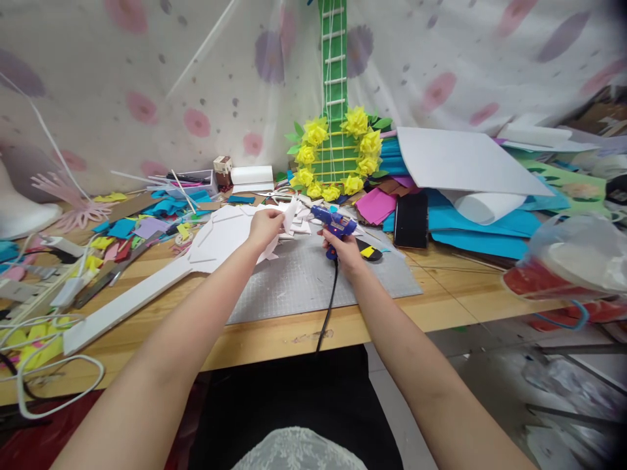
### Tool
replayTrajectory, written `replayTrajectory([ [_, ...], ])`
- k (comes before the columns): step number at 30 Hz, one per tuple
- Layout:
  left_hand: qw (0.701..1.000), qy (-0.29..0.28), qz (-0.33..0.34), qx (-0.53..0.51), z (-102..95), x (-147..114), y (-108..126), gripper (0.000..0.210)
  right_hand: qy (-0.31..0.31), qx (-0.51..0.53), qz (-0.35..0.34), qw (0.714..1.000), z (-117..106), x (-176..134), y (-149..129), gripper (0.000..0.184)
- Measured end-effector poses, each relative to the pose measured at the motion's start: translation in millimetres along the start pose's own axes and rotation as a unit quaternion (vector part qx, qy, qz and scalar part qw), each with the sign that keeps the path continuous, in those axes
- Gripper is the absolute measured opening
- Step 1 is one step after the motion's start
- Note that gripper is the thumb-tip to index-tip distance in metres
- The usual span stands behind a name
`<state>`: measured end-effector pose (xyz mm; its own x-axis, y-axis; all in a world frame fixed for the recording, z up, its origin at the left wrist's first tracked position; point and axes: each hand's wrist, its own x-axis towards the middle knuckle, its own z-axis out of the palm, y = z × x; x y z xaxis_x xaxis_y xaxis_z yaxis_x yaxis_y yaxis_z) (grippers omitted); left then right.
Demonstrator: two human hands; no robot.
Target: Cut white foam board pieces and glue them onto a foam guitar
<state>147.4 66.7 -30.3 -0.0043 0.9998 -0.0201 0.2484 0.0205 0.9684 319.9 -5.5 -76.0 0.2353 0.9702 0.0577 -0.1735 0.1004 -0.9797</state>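
Note:
My right hand [344, 251] is wrapped round the handle of a blue hot glue gun [335, 222], its nozzle pointing left and its black cord hanging over the table edge. Pinched in my left hand [267, 227] is a small white paper piece [290, 212], held close to the nozzle; whether the two touch I cannot tell. Under my left forearm lies a white guitar-shaped cutout [223, 236], its long neck reaching to the lower left. A grey cutting mat [294, 287] spreads beneath both hands, with more white scraps behind them.
A green guitar-shaped piece with yellow flowers [336, 156] stands at the back. Scissors [275, 195] lie behind my left hand. To the right are a black phone [411, 220], blue sheets [480, 228] and a lidded cup [568, 261]. Coloured scraps and a white cable [59, 408] crowd the left.

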Motion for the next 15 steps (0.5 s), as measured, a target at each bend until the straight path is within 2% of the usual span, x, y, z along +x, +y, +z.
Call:
replayTrajectory([
  [2,0.997,0.002,-0.043,-0.066,-4.3,-7.1,-7.0,0.006,-0.045,-0.019,0.010,0.999,2.4,-3.5,-0.6,0.034],
  [5,0.994,0.002,-0.071,-0.083,-9.4,-14.1,-14.3,0.006,-0.078,-0.074,0.019,0.994,4.2,-5.1,2.5,0.036],
  [9,0.995,-0.015,-0.077,-0.057,-11.7,-17.2,-16.7,0.005,-0.040,-0.136,0.024,0.990,2.1,-2.2,8.4,0.039],
  [15,0.994,-0.028,-0.095,-0.054,-7.9,-22.5,-10.5,0.005,-0.006,-0.161,0.029,0.987,-1.6,-0.7,6.7,0.039],
])
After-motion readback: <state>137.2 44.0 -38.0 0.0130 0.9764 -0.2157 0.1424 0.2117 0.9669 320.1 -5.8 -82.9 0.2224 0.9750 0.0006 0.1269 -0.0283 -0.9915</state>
